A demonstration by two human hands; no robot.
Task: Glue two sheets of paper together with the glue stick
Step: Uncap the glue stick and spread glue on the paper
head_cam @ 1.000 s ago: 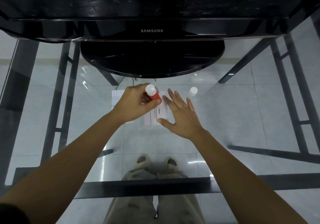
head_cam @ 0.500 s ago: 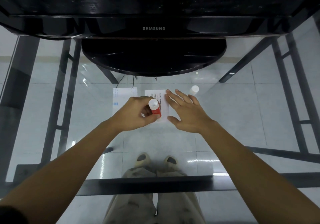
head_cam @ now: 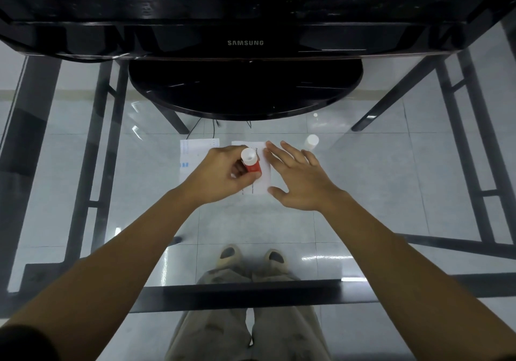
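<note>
A red glue stick (head_cam: 252,162) with a white end sits in my left hand (head_cam: 223,173), held upright over a small white printed sheet (head_cam: 264,170) on the glass table. My right hand (head_cam: 298,176) lies flat with fingers spread on that sheet's right edge. A second sheet (head_cam: 192,152) with blue print lies just left, partly hidden by my left hand. The white glue cap (head_cam: 311,141) stands on the glass to the right of my right hand.
A black Samsung monitor (head_cam: 245,42) with a round base (head_cam: 245,89) fills the far side of the glass table (head_cam: 377,193). Black table legs and tiled floor show through the glass. My legs and feet (head_cam: 251,257) are visible below.
My left hand has slid the glue stick down and then slightly back along the printed sheet. My right hand has shifted up the sheet's right edge and stays flat.
</note>
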